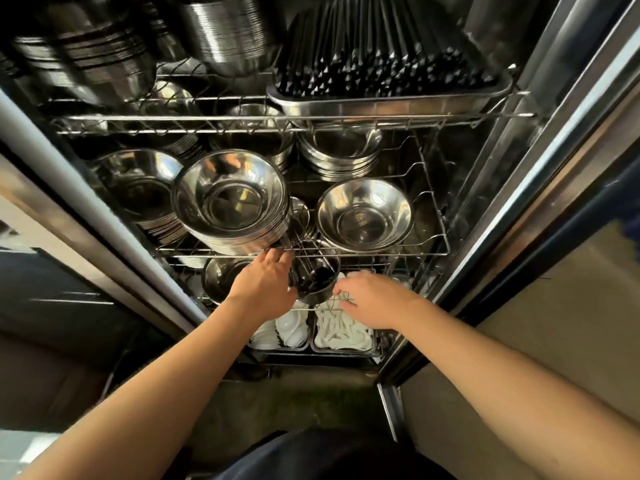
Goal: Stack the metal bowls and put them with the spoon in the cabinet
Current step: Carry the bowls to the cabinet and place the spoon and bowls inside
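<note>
Inside the open cabinet, a tall stack of metal bowls stands on the middle wire shelf, with a single metal bowl to its right. Just below the shelf's front rail, a small metal bowl holds dark spoon-like utensils. My left hand wraps the small bowl's left side, fingertips up at the rail under the stack. My right hand is right of that bowl, fingers curled on the front wire of the lower rack.
More bowl stacks fill the back and the left side. A metal tray of dark chopsticks sits on the top shelf. Containers of white spoons lie under the lower rack. The cabinet door stands open at right.
</note>
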The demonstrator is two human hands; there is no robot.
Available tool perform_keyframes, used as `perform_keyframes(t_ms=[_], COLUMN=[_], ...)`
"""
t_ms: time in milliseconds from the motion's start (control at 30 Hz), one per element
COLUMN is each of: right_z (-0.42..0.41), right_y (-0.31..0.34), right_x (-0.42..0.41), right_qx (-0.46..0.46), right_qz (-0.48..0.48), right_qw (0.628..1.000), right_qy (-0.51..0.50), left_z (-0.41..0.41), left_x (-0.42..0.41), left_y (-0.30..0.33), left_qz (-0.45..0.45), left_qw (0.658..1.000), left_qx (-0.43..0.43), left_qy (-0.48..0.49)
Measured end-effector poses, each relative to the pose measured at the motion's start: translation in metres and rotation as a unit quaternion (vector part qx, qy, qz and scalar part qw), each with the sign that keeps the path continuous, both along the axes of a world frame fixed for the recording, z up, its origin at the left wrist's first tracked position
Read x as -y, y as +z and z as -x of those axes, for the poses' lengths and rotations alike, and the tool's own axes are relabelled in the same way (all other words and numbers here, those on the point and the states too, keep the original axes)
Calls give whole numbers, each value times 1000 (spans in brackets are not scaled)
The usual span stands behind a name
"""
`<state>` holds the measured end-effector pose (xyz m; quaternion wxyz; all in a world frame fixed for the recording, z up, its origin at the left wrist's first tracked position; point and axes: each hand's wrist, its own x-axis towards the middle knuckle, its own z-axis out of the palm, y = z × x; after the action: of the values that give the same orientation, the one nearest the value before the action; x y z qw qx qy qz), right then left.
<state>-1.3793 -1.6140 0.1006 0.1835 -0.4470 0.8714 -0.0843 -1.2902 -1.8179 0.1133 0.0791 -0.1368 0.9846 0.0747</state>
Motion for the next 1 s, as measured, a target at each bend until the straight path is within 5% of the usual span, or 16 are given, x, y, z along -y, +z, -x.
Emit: perform_keyframes(t_ms=[433,800,1000], right_z=[32,66,72], right_y=[80,65,62], right_x=[-12,-13,-16], right_qx=[-112,20,53], right_qz=[134,23,15], right_qw=[973,954,954], right_qy=[-151,-297,-294], left_z=[50,85,80], left_x=[-21,-23,-21], left_y=[43,23,17], left_qz=[-38,-45,-59], left_qw=[993,996,996], left_qx=[-93,6,-8], left_qy=[-58,-77,-70])
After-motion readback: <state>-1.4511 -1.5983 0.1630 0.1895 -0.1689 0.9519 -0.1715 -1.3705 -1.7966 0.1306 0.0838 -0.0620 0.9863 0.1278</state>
